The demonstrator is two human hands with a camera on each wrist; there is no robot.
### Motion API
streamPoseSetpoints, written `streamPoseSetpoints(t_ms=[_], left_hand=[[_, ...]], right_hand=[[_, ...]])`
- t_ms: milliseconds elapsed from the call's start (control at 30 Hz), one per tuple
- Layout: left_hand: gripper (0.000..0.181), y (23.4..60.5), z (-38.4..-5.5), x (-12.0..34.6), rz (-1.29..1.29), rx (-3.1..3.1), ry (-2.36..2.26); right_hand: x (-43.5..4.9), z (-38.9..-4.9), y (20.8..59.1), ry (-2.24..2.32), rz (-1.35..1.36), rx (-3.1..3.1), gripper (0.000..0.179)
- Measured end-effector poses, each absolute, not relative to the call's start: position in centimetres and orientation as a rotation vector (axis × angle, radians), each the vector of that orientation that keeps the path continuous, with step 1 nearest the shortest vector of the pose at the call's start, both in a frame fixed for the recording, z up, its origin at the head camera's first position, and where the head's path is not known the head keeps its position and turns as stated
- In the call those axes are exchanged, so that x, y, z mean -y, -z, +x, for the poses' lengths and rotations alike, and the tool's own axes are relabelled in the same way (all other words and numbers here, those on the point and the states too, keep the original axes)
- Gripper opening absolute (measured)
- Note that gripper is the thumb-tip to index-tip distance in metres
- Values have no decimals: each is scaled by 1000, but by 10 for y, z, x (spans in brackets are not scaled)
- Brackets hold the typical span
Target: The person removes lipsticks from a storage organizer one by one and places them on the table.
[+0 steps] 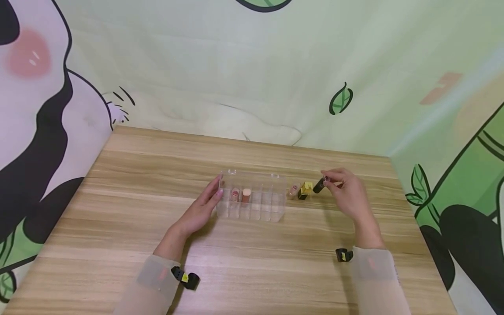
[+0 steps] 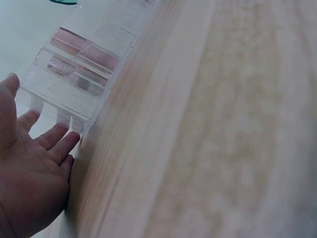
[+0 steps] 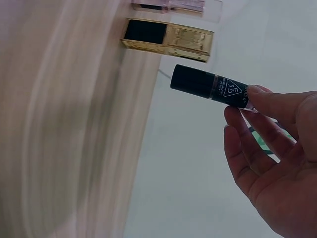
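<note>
1. Lipstick in a black case (image 3: 203,84) is pinched at one end between thumb and fingers of the right grip (image 1: 348,193), which is narrow around it; white lettering and a triangle mark show beside the fingertips.
2. From the right grip, the black lipstick slants downward and toward the left grip (image 1: 201,208), its plain black end lowest and apparently raised off the desk (image 1: 256,262).
3. Just beside the right grip, on the side facing the other hand, a gold-and-black lipstick (image 1: 305,190) stands upright on the desk, black part down.
4. One step further from the right grip comes a pale pink tube (image 1: 293,191), between the gold-and-black one and a clear divided box (image 1: 266,211).
5. The left grip is wide, fingers fairly straight and spread, touching the near end of that box, with the thumb by its upper edge.
6. Inside the box, toward the left grip, a pinkish tube (image 1: 235,195) and a brown lipstick (image 1: 246,197) sit in neighbouring compartments, the pinkish one closer to that hand.
7. Beyond both grips, behind the desk, hangs a pale green backdrop (image 1: 275,87) printed with leaves and black-and-white figures.
</note>
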State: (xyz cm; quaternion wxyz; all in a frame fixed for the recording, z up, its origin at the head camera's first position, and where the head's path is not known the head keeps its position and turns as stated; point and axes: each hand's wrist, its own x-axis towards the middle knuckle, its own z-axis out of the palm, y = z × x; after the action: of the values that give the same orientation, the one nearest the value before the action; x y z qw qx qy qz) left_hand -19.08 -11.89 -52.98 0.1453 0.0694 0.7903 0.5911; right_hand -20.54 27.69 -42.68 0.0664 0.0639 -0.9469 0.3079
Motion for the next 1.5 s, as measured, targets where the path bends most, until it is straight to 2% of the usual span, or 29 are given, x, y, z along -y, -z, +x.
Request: streamPoseSetpoints(t_ms=[633,1267,1367,1500], left_hand=[[51,527,-191,116,205,-2266,-1724],[51,523,-191,115,210,-2257,-1691],[49,531,-190,116,209,-2273,-1683],[50,530,-190,119,195,-2289,-1677]], right_hand=[[-282,-212,457,-955,179,2888,29],[-278,-209,468,-1018,171,2925,30],[-277,-205,469,-1033,146,2924,37],[-276,-204,461,-1043,79,2919,59]])
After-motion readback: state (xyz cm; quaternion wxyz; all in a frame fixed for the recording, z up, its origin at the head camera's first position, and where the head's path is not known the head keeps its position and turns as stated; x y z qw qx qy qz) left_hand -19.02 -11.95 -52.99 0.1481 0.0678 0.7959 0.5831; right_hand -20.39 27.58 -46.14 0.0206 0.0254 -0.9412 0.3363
